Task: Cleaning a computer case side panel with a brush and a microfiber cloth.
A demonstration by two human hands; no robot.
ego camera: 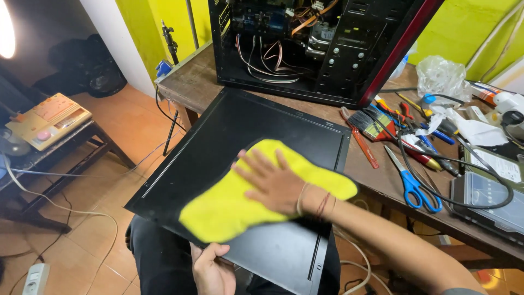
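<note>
My right hand [273, 183] lies flat, fingers spread, on the fuzzy yellow cloth [234, 210] mid-panel; left hand [210, 267] grips the near edge of the flat black metal side panel [218, 131] across my lap. Far half unwiped, I'd say.

Bare forearms — thin thread bands [311, 201] on right wrist — dark trousers [158, 257].

We look down on an orange tiled floor [117, 128] beneath yellow-green walls [469, 24], a worn wooden table [188, 82], a dark side bench [65, 147], and a bright lamp [6, 30] at far left.
</note>
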